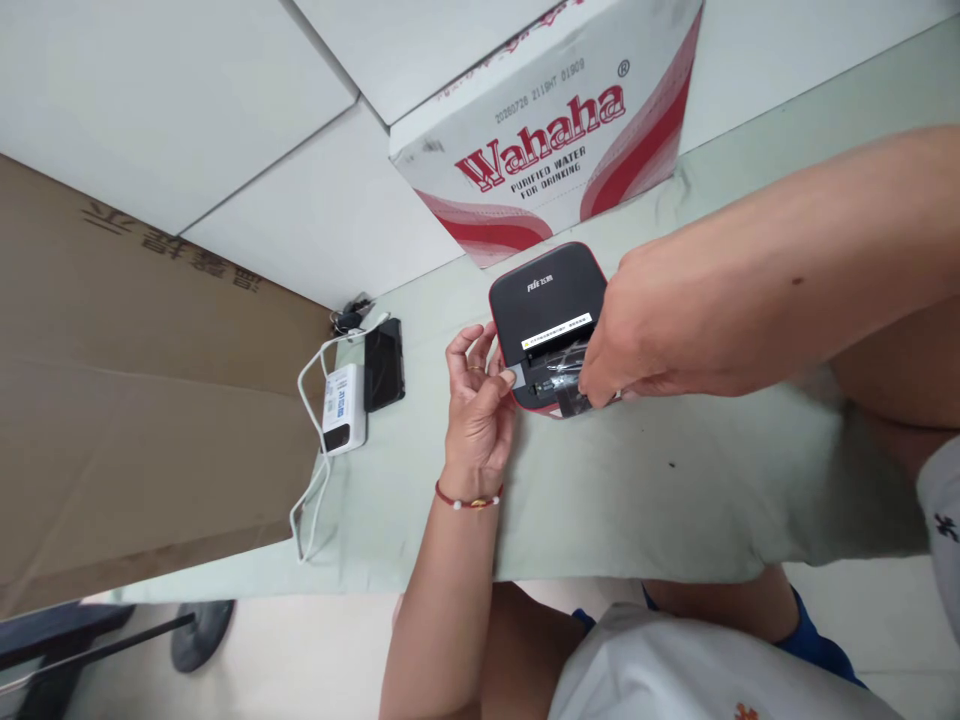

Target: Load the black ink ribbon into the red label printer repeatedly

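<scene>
A small black receipt printer (551, 275) with a red rim lies on the cloth-covered table, a white label strip across its top and an open recess at its near end. My left hand (480, 405) grips its left side, the thumb pressing a grey tab (519, 377) at the near left corner and the other fingers curled against the edge. Over the recess, my right hand (637, 335) pinches a shiny, dark see-through plastic piece (574, 390) between thumb and fingers. Whether this piece is attached to the printer, I cannot tell. The back of my right hand covers the printer's right side.
Behind the printer stands a white and red water carton (555, 140) against white panels. To the left are a white power bank (346, 408) with a looped white cable (300, 385), a black phone (385, 362) and a large brown cardboard box (165, 400). The pale green cloth (637, 500) covers the table.
</scene>
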Motion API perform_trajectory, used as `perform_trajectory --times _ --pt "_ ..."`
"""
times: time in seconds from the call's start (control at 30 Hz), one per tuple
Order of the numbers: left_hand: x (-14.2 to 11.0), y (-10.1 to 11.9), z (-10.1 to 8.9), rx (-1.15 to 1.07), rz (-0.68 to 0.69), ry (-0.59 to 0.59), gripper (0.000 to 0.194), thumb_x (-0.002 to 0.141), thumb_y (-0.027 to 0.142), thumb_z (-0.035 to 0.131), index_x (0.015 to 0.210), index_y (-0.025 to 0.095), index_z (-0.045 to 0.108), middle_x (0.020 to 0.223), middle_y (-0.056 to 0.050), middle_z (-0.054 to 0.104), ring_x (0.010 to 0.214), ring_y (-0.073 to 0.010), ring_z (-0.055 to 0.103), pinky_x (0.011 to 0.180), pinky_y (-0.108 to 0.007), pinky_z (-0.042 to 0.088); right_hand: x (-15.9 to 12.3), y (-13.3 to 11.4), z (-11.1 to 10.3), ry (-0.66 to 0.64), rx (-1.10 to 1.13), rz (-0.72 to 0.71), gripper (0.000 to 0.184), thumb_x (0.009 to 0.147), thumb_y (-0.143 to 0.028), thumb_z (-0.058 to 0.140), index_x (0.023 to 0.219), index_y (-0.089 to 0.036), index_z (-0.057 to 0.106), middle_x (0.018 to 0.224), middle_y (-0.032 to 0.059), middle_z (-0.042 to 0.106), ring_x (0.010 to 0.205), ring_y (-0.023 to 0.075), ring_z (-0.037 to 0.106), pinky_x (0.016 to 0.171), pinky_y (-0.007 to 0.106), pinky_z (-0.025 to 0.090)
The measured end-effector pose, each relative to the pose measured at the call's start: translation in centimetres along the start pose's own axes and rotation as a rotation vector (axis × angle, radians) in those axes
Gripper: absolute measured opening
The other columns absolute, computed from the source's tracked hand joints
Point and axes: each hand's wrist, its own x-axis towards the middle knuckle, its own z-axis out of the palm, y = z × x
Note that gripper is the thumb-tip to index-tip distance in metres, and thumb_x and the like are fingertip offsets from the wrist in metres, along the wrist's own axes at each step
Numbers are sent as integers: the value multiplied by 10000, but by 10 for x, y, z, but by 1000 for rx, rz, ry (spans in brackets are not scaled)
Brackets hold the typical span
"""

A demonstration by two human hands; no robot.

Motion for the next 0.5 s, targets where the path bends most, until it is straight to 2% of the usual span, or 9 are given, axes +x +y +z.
perform_trajectory --times 0.07,0.13,0.23,0.37,0.5 --pt "0 0 -1 4 -5 -9 678 777 362 944 1331 414 557 1611 -18 570 1294 -200 696 1027 -329 639 4 -11 -13 -85 -147 36 170 971 -344 671 836 -244 650 669 15 552 720 186 516 796 406 394" --pt "-1 -1 -1 0 -8 -22 668 791 357 934 1325 425 539 1624 -2 543 1324 -198 679 1049 -338 635 6 -23 -22 -115 -244 100 109 992 -277 644 894 -260 688 669 -2 586 611 150 443 740 413 357" --pt "-1 -2 0 -4 2 -17 671 794 345 922 1320 426 515 1637 -11 513 1361 -208 661 1067 -346 634 5 -38 -28 -92 -274 171 171 1043 -259 602 904 -257 702 645 -20 596 526 108 345 691 414 307" --pt "-1 -3 5 -53 13 14 655 783 260 880 1293 413 499 1601 -16 503 1368 -190 650 1025 -297 630 2 -45 -27 -37 -255 213 239 1075 -283 581 867 -241 691 639 -16 570 542 113 344 668 404 281" --pt "-1 -2 9 -105 16 36 646 768 205 850 1267 411 495 1571 14 476 1386 -152 612 1032 -252 602 3 -43 -26 -22 -232 203 257 1085 -310 541 891 -270 706 678 9 615 573 148 381 676 408 290"
